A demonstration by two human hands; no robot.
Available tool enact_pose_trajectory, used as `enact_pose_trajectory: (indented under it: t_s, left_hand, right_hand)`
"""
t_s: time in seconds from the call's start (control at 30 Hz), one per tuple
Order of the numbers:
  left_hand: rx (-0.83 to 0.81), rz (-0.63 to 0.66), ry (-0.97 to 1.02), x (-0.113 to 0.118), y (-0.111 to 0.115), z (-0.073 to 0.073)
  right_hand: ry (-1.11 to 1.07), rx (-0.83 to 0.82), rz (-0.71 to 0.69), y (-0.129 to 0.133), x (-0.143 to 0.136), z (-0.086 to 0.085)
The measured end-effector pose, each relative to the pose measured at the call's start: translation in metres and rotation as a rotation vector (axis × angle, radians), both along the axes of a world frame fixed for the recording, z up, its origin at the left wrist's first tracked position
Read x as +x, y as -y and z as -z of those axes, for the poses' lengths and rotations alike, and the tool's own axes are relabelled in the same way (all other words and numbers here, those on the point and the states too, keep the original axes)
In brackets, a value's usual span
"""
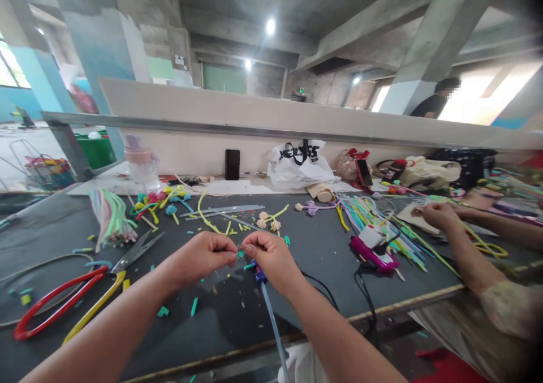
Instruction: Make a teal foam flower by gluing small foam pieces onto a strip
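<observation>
My left hand (212, 253) and my right hand (267, 253) meet fingertip to fingertip above the dark table. Both are closed in a pinch. A small green piece (241, 254) shows at the right fingertips; what the left fingers hold, if anything, is hidden. Just under my right hand lies a blue glue gun (258, 272), partly covered, with a clear glue stick (274, 321) sticking out toward me. Green scraps (194, 306) are scattered nearby. Large scissors (106, 275) with red and yellow handles lie open left of my left arm.
Behind my hands are clear sticks (229, 209), yellow stems (206, 216) and beige flowers (267, 220). A bottle (141, 165), a phone (232, 164) and a white bag (299, 165) stand along the back. At right are a magenta glue gun (375, 253), cables and a co-worker's hands (441, 216).
</observation>
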State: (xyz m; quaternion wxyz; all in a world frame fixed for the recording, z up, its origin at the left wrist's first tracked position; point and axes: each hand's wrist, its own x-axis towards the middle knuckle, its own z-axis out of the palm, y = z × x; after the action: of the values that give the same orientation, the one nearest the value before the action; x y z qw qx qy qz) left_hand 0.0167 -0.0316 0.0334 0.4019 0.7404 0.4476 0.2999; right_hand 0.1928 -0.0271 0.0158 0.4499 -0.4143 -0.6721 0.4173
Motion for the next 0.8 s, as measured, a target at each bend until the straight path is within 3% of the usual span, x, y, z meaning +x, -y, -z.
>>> enact_pose_trajectory:
  t_s: [0.17, 0.27, 0.33, 0.5, 0.67, 0.73, 0.8]
  left_hand:
    - [-0.116, -0.156, 0.156, 0.005, 0.037, 0.0]
    - [-0.269, -0.354, 0.238, 0.008, 0.062, 0.006]
    - [-0.374, -0.393, 0.353, 0.01, 0.076, 0.011]
    - [-0.539, -0.352, 0.646, 0.007, 0.097, 0.024]
    - [-0.57, -0.328, 0.768, 0.001, 0.108, 0.04]
    - [-0.582, -0.333, 0.833, -0.002, 0.11, 0.046]
    - [-0.597, -0.348, 0.904, -0.007, 0.109, 0.051]
  right_hand:
    - [-0.022, -0.014, -0.137, 0.012, -0.004, -0.003]
    - [-0.03, 0.018, -0.219, 0.022, -0.008, -0.006]
    - [-0.021, 0.044, -0.256, 0.028, -0.01, -0.009]
    - [0.07, 0.106, -0.383, 0.035, -0.012, -0.011]
    - [0.117, 0.127, -0.496, 0.04, -0.017, -0.009]
    - [0.107, 0.139, -0.489, 0.039, -0.014, -0.011]
    - [0.136, 0.153, -0.356, 0.033, -0.007, -0.013]
